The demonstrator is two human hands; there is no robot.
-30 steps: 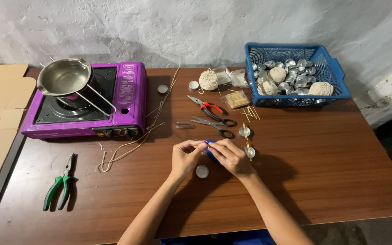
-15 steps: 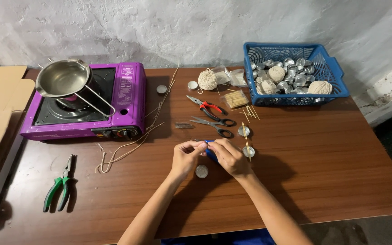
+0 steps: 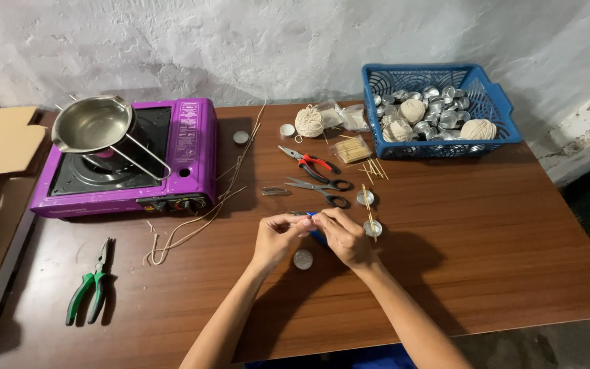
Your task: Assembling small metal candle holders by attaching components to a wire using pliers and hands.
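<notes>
My left hand (image 3: 278, 238) and my right hand (image 3: 342, 237) meet over the middle of the brown table (image 3: 500, 246), fingertips pinched together on a small thin piece I cannot make out. A blue object (image 3: 317, 236) shows partly under my right hand. A small round metal cup (image 3: 302, 259) lies on the table just below my hands. Two more metal cups (image 3: 365, 197) with thin wooden sticks across them sit to the right of my right hand.
Scissors (image 3: 319, 189) and red-handled pliers (image 3: 311, 162) lie beyond my hands. A purple gas stove (image 3: 186, 147) carries a steel pot (image 3: 95, 124) at left. Green pliers (image 3: 89, 290) and loose string (image 3: 192, 225) lie left; a blue basket (image 3: 489, 102) of cups and twine stands at back right.
</notes>
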